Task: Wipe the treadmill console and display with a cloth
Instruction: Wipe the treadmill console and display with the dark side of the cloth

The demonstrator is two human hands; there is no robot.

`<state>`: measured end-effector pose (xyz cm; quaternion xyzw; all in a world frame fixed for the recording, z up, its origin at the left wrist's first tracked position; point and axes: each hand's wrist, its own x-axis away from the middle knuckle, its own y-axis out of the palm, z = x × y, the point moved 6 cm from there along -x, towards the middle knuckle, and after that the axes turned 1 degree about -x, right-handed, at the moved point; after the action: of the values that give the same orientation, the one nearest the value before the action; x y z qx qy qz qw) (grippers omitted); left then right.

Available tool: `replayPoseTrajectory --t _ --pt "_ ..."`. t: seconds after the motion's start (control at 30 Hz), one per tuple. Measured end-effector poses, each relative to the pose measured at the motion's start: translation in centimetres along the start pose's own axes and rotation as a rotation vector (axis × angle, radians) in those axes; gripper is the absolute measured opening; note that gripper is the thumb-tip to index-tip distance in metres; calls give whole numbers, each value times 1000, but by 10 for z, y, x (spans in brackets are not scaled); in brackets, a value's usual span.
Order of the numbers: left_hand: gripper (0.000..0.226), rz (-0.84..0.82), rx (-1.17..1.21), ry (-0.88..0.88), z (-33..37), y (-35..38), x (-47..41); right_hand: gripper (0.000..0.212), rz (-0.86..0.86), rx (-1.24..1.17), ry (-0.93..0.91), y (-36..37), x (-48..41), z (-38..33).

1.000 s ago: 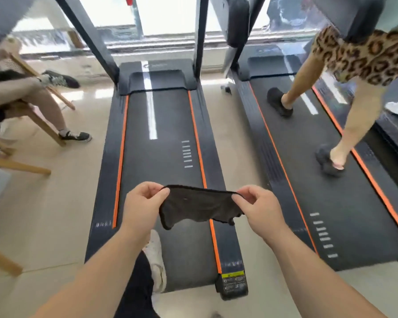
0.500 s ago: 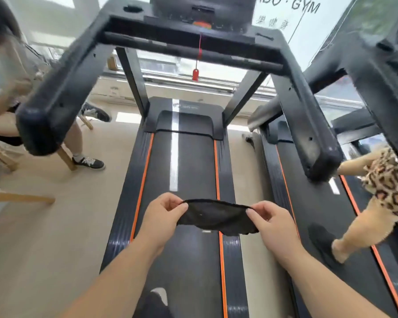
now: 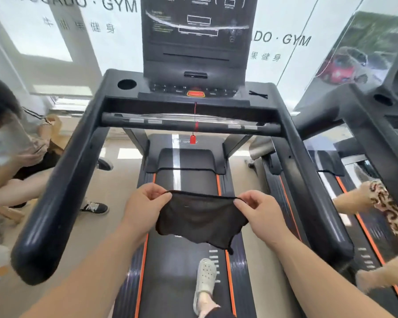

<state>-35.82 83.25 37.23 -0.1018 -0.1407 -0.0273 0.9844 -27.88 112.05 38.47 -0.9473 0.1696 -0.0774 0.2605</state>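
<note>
The left hand (image 3: 145,208) and the right hand (image 3: 261,214) are held side by side at the same height. Each one pinches an upper corner of a thin, dark brown, slightly see-through cloth (image 3: 200,220) between thumb and forefinger. The cloth is stretched between the two hands along its top edge, and its lower edge hangs loose and wavy. It touches nothing else. Under the hands lies the black running belt (image 3: 184,180) with orange side stripes, and below the right hand a white perforated shoe (image 3: 206,278) stands on this belt. Outside the left hand runs one thick black padded handrail (image 3: 64,180), and outside the right hand runs the other black padded handrail (image 3: 308,180). Well beyond the hands, a black crossbar (image 3: 170,121) joins the two rails. Above it is the black plastic console (image 3: 216,104) with a red oval button (image 3: 195,94) and a round cup holder (image 3: 126,84). A small red safety clip (image 3: 193,139) hangs from the console on a cord. Higher up stands the dark rectangular display (image 3: 198,31), far from the cloth. Far to the left of the left hand a seated person (image 3: 9,145) bends forward. To the right of the right hand, a person in leopard-print shorts (image 3: 391,212) is on the next treadmill.
</note>
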Motion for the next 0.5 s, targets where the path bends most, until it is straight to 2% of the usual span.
replayPoseTrajectory --t 0.17,0.33,0.5 --pt "6 23 -38 37 39 30 -78 16 -14 -77 -7 -3 -99 -2" --pt "7 -34 -65 26 83 61 -155 13 -65 -157 21 -18 -195 -10" --pt "16 -83 -130 59 127 87 -230 24 -94 -151 -3 -37 -284 -27"
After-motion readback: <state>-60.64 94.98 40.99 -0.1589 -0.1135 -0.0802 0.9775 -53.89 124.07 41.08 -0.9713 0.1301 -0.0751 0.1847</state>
